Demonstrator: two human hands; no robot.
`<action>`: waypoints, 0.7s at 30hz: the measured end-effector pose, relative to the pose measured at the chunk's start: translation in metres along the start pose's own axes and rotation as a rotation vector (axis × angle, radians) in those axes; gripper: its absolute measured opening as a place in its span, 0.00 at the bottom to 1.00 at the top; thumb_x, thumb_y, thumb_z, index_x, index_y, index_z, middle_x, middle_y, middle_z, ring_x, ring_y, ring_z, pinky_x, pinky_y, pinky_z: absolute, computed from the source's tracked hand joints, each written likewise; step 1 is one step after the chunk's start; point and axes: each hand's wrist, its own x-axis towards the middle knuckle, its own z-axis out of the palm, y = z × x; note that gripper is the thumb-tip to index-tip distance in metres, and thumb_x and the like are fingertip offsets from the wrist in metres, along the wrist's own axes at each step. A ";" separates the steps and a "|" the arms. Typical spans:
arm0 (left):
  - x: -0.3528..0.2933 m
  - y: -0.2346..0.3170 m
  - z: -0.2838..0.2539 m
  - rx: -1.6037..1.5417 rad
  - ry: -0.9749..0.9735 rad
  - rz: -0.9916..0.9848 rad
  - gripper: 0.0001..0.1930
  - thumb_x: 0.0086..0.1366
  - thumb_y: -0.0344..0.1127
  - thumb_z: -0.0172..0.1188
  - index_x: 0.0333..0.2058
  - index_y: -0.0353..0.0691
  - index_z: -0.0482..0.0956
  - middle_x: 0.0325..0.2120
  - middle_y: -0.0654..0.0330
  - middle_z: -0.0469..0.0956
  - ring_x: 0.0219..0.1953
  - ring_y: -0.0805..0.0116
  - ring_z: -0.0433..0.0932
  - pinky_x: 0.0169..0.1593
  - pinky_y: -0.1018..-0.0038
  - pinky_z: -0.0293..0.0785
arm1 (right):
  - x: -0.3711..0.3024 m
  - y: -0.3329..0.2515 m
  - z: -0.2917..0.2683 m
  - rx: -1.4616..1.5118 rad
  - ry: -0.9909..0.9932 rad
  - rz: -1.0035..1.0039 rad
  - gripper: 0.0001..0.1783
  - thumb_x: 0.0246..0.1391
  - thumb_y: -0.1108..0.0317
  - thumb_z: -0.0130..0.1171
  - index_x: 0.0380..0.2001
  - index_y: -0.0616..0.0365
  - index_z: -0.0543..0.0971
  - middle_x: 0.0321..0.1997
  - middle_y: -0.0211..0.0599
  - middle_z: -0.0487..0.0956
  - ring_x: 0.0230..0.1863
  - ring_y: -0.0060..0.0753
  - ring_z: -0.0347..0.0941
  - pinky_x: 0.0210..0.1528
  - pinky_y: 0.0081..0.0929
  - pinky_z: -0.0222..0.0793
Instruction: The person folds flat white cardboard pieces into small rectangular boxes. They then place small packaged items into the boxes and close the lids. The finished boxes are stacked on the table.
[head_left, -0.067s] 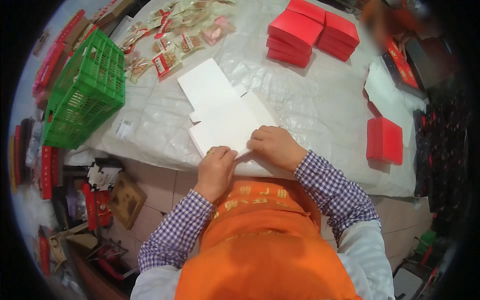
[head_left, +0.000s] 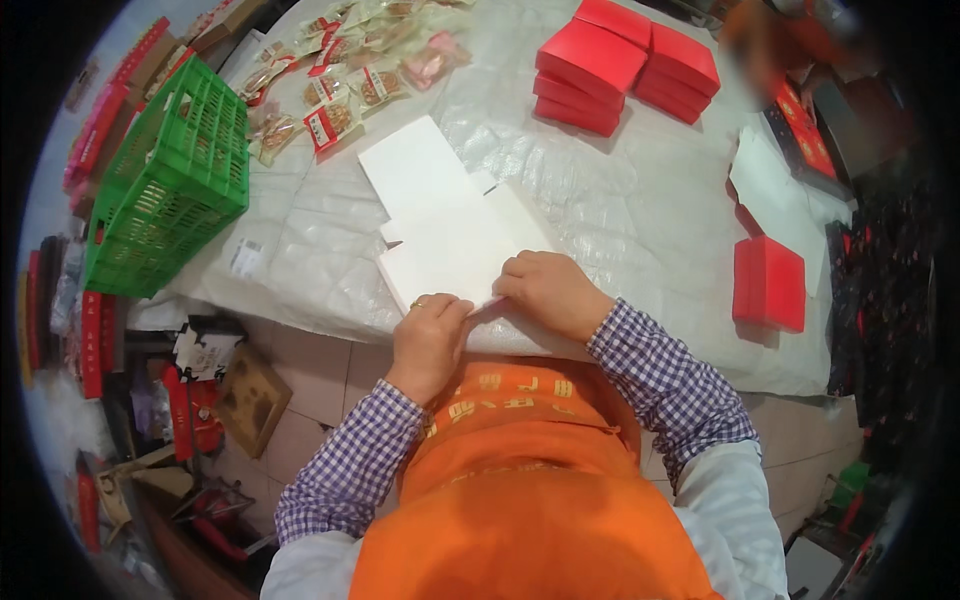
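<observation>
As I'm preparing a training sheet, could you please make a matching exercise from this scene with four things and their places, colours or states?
1. White card
2. Plastic crate
3. Wrapped packets
4. Stacked red boxes

A. Scattered loosely, in see-through wrapping
B. Held at its near edge by the left hand and right hand
C. On the far side of the table, right of the packets
D. Green, with openwork sides

Pairs: 1-B, 2-D, 3-A, 4-C

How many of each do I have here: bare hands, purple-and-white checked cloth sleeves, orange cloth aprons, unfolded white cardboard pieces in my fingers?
Bare left hand and right hand: 2
Purple-and-white checked cloth sleeves: 2
Orange cloth apron: 1
Unfolded white cardboard piece: 1
Total: 6
</observation>
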 end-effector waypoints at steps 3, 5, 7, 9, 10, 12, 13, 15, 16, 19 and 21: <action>0.007 -0.006 -0.004 -0.083 -0.048 -0.145 0.09 0.60 0.33 0.67 0.39 0.41 0.82 0.34 0.56 0.80 0.37 0.52 0.79 0.39 0.60 0.77 | 0.018 0.003 -0.015 0.075 -0.150 0.159 0.14 0.52 0.55 0.67 0.34 0.53 0.80 0.32 0.35 0.81 0.40 0.42 0.79 0.42 0.38 0.74; 0.014 -0.009 -0.006 -0.167 -0.031 -0.218 0.08 0.60 0.32 0.68 0.37 0.38 0.82 0.33 0.52 0.80 0.36 0.50 0.79 0.38 0.61 0.76 | 0.035 0.013 -0.016 0.065 -0.244 0.241 0.19 0.53 0.50 0.67 0.33 0.55 0.81 0.32 0.39 0.83 0.40 0.45 0.80 0.44 0.41 0.74; 0.020 -0.010 -0.007 -0.167 -0.002 -0.237 0.09 0.60 0.32 0.68 0.36 0.36 0.81 0.32 0.50 0.79 0.35 0.49 0.79 0.37 0.61 0.75 | 0.043 0.020 -0.014 0.041 -0.310 0.285 0.22 0.54 0.45 0.66 0.33 0.55 0.81 0.32 0.41 0.84 0.40 0.46 0.81 0.45 0.41 0.74; 0.025 -0.010 -0.007 -0.080 0.038 -0.198 0.10 0.59 0.34 0.69 0.34 0.36 0.79 0.30 0.49 0.79 0.33 0.48 0.78 0.36 0.61 0.74 | 0.046 0.024 -0.013 0.004 -0.344 0.293 0.24 0.53 0.43 0.66 0.34 0.55 0.83 0.32 0.42 0.84 0.40 0.47 0.82 0.45 0.41 0.75; 0.026 -0.011 -0.007 -0.057 0.029 -0.197 0.11 0.59 0.35 0.70 0.33 0.35 0.78 0.29 0.49 0.78 0.32 0.48 0.78 0.35 0.61 0.74 | 0.048 0.023 -0.013 0.005 -0.363 0.315 0.24 0.53 0.42 0.66 0.34 0.54 0.83 0.32 0.42 0.84 0.40 0.47 0.82 0.44 0.41 0.75; 0.029 -0.014 -0.010 -0.007 0.013 -0.184 0.13 0.57 0.36 0.71 0.32 0.35 0.77 0.27 0.48 0.77 0.30 0.47 0.77 0.35 0.60 0.73 | 0.053 0.022 -0.015 0.003 -0.390 0.359 0.25 0.52 0.41 0.66 0.34 0.53 0.84 0.32 0.42 0.84 0.39 0.47 0.82 0.43 0.41 0.75; 0.031 -0.017 -0.011 -0.036 -0.034 -0.207 0.13 0.57 0.36 0.71 0.33 0.35 0.77 0.26 0.49 0.77 0.30 0.48 0.77 0.35 0.61 0.73 | 0.055 0.025 -0.016 0.010 -0.427 0.367 0.25 0.52 0.40 0.67 0.34 0.53 0.84 0.32 0.42 0.84 0.39 0.47 0.82 0.43 0.41 0.76; 0.034 -0.023 -0.017 -0.091 -0.120 -0.250 0.13 0.57 0.35 0.72 0.33 0.34 0.78 0.26 0.49 0.77 0.29 0.51 0.77 0.34 0.63 0.73 | 0.063 0.031 -0.019 0.019 -0.495 0.377 0.26 0.50 0.39 0.67 0.33 0.53 0.85 0.33 0.41 0.84 0.39 0.47 0.82 0.43 0.42 0.76; 0.035 -0.028 -0.022 -0.140 -0.174 -0.295 0.13 0.57 0.35 0.71 0.34 0.34 0.78 0.27 0.49 0.78 0.30 0.50 0.78 0.35 0.62 0.74 | 0.065 0.031 -0.019 0.006 -0.498 0.361 0.26 0.50 0.39 0.67 0.34 0.52 0.84 0.32 0.40 0.84 0.38 0.47 0.82 0.42 0.41 0.75; 0.036 -0.036 -0.032 -0.253 -0.293 -0.389 0.12 0.58 0.35 0.69 0.34 0.34 0.79 0.28 0.47 0.80 0.32 0.48 0.80 0.37 0.61 0.75 | 0.060 0.032 -0.016 -0.007 -0.480 0.335 0.26 0.50 0.39 0.68 0.36 0.52 0.84 0.31 0.40 0.84 0.37 0.47 0.81 0.39 0.41 0.75; 0.042 -0.038 -0.033 -0.259 -0.306 -0.388 0.11 0.59 0.35 0.68 0.34 0.34 0.80 0.28 0.47 0.81 0.31 0.48 0.80 0.37 0.62 0.75 | 0.057 0.031 -0.018 0.012 -0.408 0.337 0.26 0.50 0.39 0.68 0.36 0.52 0.84 0.31 0.40 0.84 0.36 0.47 0.81 0.38 0.41 0.75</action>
